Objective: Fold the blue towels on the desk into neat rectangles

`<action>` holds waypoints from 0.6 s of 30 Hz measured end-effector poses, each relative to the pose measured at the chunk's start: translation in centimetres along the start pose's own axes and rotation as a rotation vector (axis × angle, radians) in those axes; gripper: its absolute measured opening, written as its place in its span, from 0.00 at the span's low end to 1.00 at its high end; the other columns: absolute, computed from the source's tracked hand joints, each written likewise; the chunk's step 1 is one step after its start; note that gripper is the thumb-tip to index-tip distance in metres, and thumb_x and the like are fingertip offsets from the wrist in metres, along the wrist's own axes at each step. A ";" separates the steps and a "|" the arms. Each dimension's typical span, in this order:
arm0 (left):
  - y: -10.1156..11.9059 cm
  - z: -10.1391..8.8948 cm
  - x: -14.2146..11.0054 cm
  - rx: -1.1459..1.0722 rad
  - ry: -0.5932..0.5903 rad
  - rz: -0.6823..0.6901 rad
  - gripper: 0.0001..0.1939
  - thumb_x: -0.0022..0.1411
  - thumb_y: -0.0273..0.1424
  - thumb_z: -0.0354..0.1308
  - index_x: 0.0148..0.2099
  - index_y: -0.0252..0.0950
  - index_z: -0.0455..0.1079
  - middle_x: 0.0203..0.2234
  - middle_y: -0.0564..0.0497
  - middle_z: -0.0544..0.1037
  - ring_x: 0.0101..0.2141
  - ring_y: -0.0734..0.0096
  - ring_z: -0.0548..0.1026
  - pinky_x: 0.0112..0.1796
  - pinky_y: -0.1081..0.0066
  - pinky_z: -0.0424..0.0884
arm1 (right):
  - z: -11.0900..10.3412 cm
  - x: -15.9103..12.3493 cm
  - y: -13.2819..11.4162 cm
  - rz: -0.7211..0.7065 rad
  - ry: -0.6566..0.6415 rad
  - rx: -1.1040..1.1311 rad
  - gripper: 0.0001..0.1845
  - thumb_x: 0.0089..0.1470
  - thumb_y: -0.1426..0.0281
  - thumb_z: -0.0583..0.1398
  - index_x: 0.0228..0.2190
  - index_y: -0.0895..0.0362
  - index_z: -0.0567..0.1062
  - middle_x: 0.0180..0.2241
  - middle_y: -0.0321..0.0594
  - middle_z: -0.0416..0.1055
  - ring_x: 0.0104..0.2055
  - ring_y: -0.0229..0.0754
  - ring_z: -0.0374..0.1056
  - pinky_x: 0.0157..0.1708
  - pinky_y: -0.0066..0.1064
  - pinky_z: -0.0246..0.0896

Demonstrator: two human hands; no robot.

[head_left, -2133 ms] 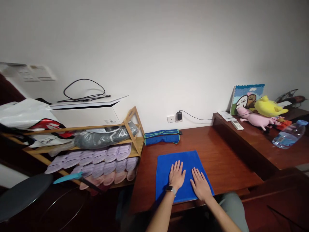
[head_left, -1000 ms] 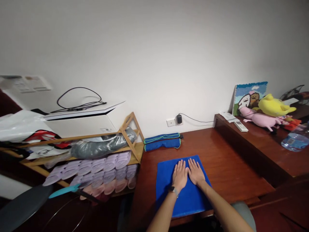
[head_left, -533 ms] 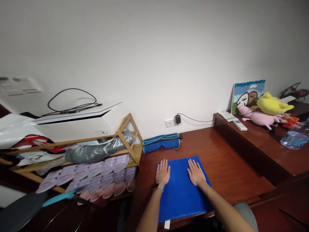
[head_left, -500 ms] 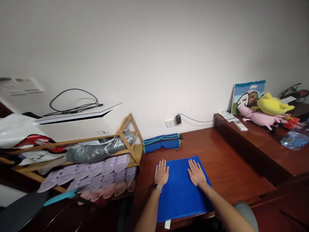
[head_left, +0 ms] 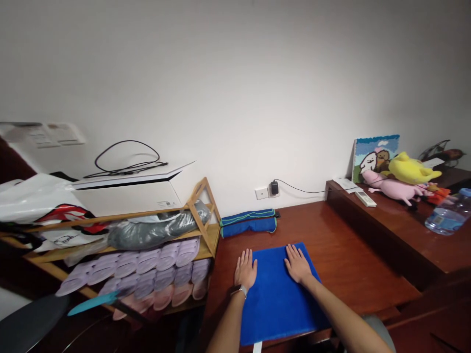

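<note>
A folded blue towel [head_left: 277, 299] lies flat on the dark red wooden table [head_left: 346, 260] in front of me. My left hand [head_left: 246, 269] rests flat on the towel's far left corner, fingers stretched out, a watch on the wrist. My right hand [head_left: 296, 264] lies flat on the towel's far right part, fingers spread. Neither hand holds anything. A white tag shows at the towel's near edge.
A rolled blue cloth [head_left: 248, 222] lies by the wall under a socket with a charger [head_left: 273, 188]. A wooden rack [head_left: 198, 220] with slippers stands at the left. On the raised shelf [head_left: 401, 230] at right are plush toys [head_left: 405, 176], a remote and a water bottle [head_left: 447, 214].
Both hands were together at the towel's far middle one second ago. They have slid apart, the left hand out to the left corner, the right hand staying on the right side.
</note>
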State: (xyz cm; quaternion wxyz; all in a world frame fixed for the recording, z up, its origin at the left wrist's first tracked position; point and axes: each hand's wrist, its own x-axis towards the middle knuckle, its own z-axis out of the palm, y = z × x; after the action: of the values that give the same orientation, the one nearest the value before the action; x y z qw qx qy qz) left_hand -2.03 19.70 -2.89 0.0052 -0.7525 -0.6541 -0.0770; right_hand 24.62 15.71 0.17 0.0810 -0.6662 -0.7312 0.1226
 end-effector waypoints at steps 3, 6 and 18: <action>-0.1 0.1 -0.1 0.000 0.005 -0.001 0.33 0.76 0.43 0.32 0.77 0.37 0.50 0.74 0.47 0.54 0.73 0.59 0.50 0.71 0.53 0.50 | 0.6 0.9 -0.8 -0.043 -0.028 0.025 0.40 0.69 0.54 0.35 0.73 0.61 0.48 0.76 0.41 0.40 0.78 0.44 0.34 0.74 0.41 0.27; -0.1 0.2 -0.1 0.002 -0.001 0.002 0.33 0.76 0.43 0.33 0.77 0.37 0.49 0.74 0.48 0.54 0.73 0.60 0.50 0.71 0.54 0.50 | 1.3 1.3 -0.1 -0.037 -0.037 0.018 0.40 0.69 0.54 0.36 0.73 0.60 0.47 0.76 0.40 0.39 0.77 0.43 0.34 0.74 0.42 0.26; 0.4 -0.1 -0.6 -0.023 0.040 0.015 0.32 0.76 0.41 0.36 0.77 0.38 0.50 0.73 0.47 0.57 0.73 0.58 0.53 0.70 0.52 0.52 | -0.6 2.1 1.6 0.084 0.027 -0.089 0.38 0.70 0.59 0.38 0.73 0.66 0.48 0.75 0.47 0.40 0.77 0.47 0.34 0.74 0.43 0.24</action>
State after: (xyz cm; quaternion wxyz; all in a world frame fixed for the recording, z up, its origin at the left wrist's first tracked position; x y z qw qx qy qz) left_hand -1.76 19.08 -2.81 0.0101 -0.7556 -0.6473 -0.0994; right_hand 26.17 17.95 0.22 0.0556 -0.7008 -0.7062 0.0842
